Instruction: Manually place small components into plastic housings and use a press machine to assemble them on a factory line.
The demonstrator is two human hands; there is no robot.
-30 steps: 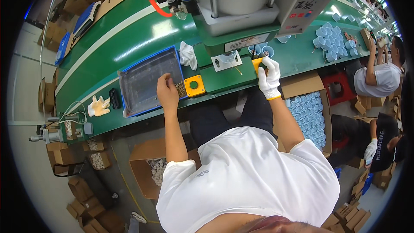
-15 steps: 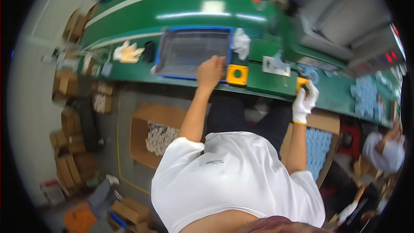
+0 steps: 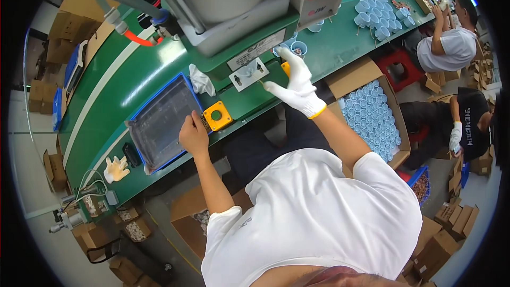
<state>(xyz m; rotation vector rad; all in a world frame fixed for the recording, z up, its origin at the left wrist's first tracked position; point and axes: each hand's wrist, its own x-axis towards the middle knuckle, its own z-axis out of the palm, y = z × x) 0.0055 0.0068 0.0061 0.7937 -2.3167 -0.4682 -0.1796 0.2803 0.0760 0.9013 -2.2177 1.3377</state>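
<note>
My bare left hand (image 3: 194,135) is at the right end of a blue-rimmed tray (image 3: 159,119), fingers curled together beside small brass-coloured pieces (image 3: 205,123). Whatever may be in those fingers is hidden. A yellow button box (image 3: 218,116) with a dark round button stands just right of it. My right hand (image 3: 296,86), in a white glove, is open over the bench edge, thumb and fingers spread. It partly covers a second yellow box (image 3: 286,69). Left of its thumb, a metal fixture plate (image 3: 244,82) holding a pale blue cup (image 3: 248,69) sits under the press (image 3: 228,32).
Light blue cups (image 3: 380,16) are grouped on the green bench (image 3: 332,48). A carton of blue cups (image 3: 371,119) stands by my right arm. Crumpled white plastic (image 3: 202,81) and a spare glove (image 3: 116,169) lie on the bench. Two people sit at the right.
The view has turned toward the right, and the press looms larger. My right hand's fingers have spread from a pinch near the second yellow box. The left hand stays at the tray's right end.
</note>
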